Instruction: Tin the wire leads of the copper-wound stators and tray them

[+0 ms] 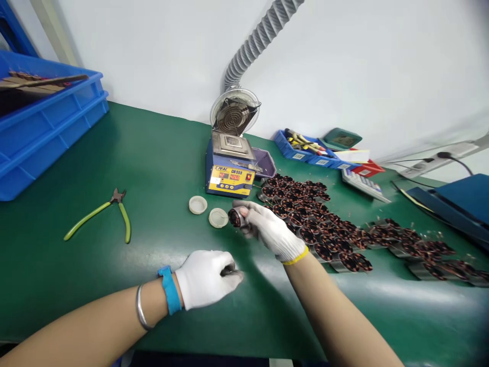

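Observation:
In the head view my right hand [269, 224], in a white glove with a yellow cuff, grips a motor stator [236, 218], a metal ring with dark copper windings. A thin wire end from it reaches over the right-hand of two small white dishes [218, 218]. The other white dish [197, 205] sits just left of it. My left hand [209, 279], also gloved, is closed above the green bench, thumb and fingertips together; whatever they hold, if anything, is hidden. Behind the dishes stands a blue and yellow solder pot [229, 171] with a lit red display.
Many similar stators [305, 214] stand in rows at right. Green-handled cutters [116, 204] lie at left, near a blue crate [49, 117]. A fan [234, 116] with a grey hose [263, 38] rises behind the pot. Small tool bins [300, 148] and a calculator [364, 184] sit at back right.

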Demonstrator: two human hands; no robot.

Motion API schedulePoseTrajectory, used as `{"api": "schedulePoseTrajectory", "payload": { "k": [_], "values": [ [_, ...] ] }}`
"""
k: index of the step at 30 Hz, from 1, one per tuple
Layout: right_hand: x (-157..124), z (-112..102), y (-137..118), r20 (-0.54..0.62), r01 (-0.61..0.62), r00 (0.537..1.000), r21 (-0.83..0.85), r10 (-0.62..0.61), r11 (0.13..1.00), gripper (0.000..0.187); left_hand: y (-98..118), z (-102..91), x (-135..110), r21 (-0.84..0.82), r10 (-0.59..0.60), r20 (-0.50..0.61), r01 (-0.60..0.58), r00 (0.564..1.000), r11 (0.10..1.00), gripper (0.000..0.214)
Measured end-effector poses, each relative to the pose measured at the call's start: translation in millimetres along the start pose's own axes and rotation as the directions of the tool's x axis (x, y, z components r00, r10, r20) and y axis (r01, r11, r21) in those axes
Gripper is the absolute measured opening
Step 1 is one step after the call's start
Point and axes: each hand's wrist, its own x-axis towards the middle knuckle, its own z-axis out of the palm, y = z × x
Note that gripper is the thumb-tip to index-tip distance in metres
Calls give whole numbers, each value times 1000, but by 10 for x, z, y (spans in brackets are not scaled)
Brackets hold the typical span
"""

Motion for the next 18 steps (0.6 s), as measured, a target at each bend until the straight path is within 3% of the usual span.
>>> {"api": "schedulePoseTrajectory", "payload": {
  "k": [3, 10, 13, 18],
  "values": [
    [59, 89, 14, -29, -67, 997, -33, 66, 997, 32, -8, 9, 0, 11, 1, -3, -1, 1000, 1000, 24],
    [67, 131, -99, -105, -51, 994, -79, 43, 996, 31, -35, 40, 9, -15, -2, 0, 2, 1000, 1000, 24],
    [238, -16, -369, -201, 14, 979, -85, -31, 996, 33, -27, 58, 26, -21, 4, -8, -4, 1000, 1000, 21],
    [932, -351, -1142, -400, 77, 908, -123, -120, 989, 39, -25, 74, 75, -29, -1, -25, 1, 1000, 1000, 18]
  ]
}}
